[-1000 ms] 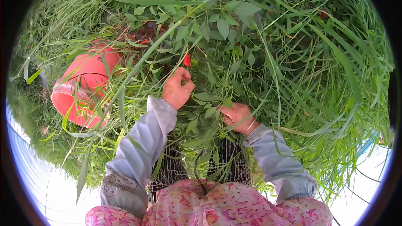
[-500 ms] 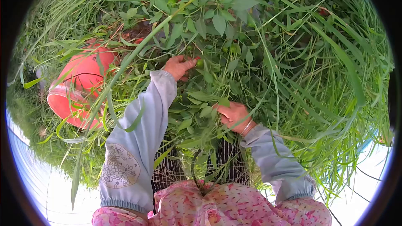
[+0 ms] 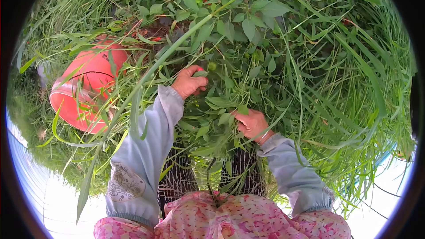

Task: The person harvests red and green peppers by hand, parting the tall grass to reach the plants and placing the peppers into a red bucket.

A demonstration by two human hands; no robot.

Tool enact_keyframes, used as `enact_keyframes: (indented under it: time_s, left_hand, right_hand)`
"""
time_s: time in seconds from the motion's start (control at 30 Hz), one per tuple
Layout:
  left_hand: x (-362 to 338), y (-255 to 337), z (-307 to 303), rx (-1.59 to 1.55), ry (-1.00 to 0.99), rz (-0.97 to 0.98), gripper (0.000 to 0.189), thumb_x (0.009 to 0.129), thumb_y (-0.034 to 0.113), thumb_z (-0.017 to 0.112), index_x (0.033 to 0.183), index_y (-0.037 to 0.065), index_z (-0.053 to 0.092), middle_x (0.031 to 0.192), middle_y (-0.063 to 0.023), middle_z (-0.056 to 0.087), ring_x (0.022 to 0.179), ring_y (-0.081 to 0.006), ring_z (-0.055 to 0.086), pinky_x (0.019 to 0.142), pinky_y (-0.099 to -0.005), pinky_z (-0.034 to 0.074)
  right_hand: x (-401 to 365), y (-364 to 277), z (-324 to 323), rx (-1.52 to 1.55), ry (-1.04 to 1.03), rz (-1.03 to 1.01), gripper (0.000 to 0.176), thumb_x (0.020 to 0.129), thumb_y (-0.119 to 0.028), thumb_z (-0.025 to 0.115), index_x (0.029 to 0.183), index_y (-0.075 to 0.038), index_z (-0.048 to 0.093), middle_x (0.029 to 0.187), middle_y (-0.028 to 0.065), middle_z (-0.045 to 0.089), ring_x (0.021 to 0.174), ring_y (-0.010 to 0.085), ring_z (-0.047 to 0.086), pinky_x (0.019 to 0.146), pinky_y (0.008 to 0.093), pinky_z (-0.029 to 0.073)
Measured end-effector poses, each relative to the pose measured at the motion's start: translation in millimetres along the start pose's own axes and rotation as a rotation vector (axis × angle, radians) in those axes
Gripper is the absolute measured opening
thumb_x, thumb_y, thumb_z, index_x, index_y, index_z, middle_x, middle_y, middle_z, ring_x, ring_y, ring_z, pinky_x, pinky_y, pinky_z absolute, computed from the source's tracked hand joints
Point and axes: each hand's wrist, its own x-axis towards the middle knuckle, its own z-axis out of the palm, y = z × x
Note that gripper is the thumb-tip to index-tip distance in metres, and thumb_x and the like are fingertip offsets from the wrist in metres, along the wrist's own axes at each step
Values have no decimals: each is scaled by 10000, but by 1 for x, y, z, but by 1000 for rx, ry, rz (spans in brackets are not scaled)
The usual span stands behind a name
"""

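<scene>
My left hand (image 3: 189,83) is closed among the leaves, thumb and fingers pressed together, with the tip of a small red pepper (image 3: 200,69) showing between them. Just beyond those fingertips hangs a round green pepper (image 3: 212,66). Lower and to the right, my right hand (image 3: 251,124) is closed at a leafy stem of the pepper plant (image 3: 223,102); leaves cover its fingertips. Grey-blue sleeves reach to both wrists.
On the left a red bucket (image 3: 95,68) lies tipped on its side, its mouth toward me, grass blades across it. Tall grass (image 3: 354,75) crowds the right side. Long blades cross above my left arm. Other red peppers (image 3: 156,39) show further back.
My left hand has drawn slightly back and down from the green pepper, with the red pepper in its fingers. My right hand has shifted slightly to the right. The view has tilted a little.
</scene>
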Motion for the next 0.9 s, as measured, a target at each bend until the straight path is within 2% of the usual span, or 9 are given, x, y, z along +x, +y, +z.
enact_keyframes:
  time_s: [0.23, 0.37, 0.5, 0.53, 0.63, 0.7, 0.77, 0.8, 0.9]
  left_hand:
    - [-42, -7, 10, 175, -10, 356, 149, 714, 66, 620, 838, 56, 539, 695, 9, 512, 651, -84, 463, 612, -234, 405]
    - [-70, 6, 14, 362, -126, 340, 114, 704, 63, 604, 807, 62, 557, 721, 12, 517, 697, -89, 460, 649, -253, 408]
    - [-74, -4, 10, 95, -25, 300, 74, 742, 83, 593, 801, 41, 603, 674, 35, 538, 634, -60, 470, 597, -228, 401]
    - [-74, 9, 8, 50, 31, 72, 74, 762, 103, 602, 790, 36, 616, 660, 38, 552, 599, -44, 460, 561, -215, 392]
    - [-41, 15, 12, 119, 85, 153, 121, 766, 139, 624, 823, 33, 638, 643, 27, 549, 563, -50, 445, 539, -221, 385]
    - [-18, 10, 17, 411, 188, 105, 260, 748, 202, 607, 912, 5, 650, 737, -95, 636, 656, -191, 584, 635, -317, 462]
    - [-11, 14, 29, 746, 366, 90, 323, 732, 224, 588, 951, -4, 650, 811, -179, 659, 760, -292, 634, 714, -377, 484]
    - [1, -3, 27, 707, 430, 121, 384, 714, 234, 564, 998, -14, 635, 936, -255, 626, 925, -373, 597, 820, -417, 463]
    - [12, -15, 32, 635, 533, 114, 400, 713, 220, 587, 1020, -36, 612, 927, -238, 634, 890, -340, 608, 813, -374, 463]
  right_hand:
    - [3, -1, 4, -25, 3, -5, 333, 680, -66, 579, 1009, -107, 612, 920, 112, 605, 757, 302, 609, 662, 391, 521]
    - [4, -1, 6, -44, 28, -20, 338, 677, -66, 581, 1011, -114, 612, 890, 109, 602, 736, 299, 606, 647, 386, 521]
    - [2, 5, 10, -51, 28, -35, 342, 680, -65, 576, 1017, -118, 606, 864, 101, 595, 719, 296, 603, 639, 385, 521]
    - [3, 4, 10, -38, 25, -34, 340, 682, -66, 574, 1017, -118, 604, 861, 101, 593, 718, 295, 603, 639, 385, 520]
    - [6, -1, 7, -13, 14, -15, 379, 677, -40, 564, 1046, -121, 591, 894, 108, 598, 737, 304, 605, 648, 386, 516]
    - [4, -2, 5, -1, -11, 5, 469, 658, 13, 552, 1103, -130, 573, 971, 121, 613, 779, 324, 610, 670, 383, 513]
    - [3, -1, 6, -40, -18, 11, 398, 672, -37, 562, 1059, -130, 580, 891, 114, 592, 717, 315, 598, 639, 391, 507]
    - [3, -1, 7, -45, 4, -5, 338, 683, -62, 564, 1014, -124, 586, 842, 108, 571, 691, 303, 592, 624, 394, 504]
    - [4, 1, 11, -37, 34, -9, 275, 694, -96, 568, 967, -122, 594, 781, 102, 546, 659, 288, 584, 598, 394, 499]
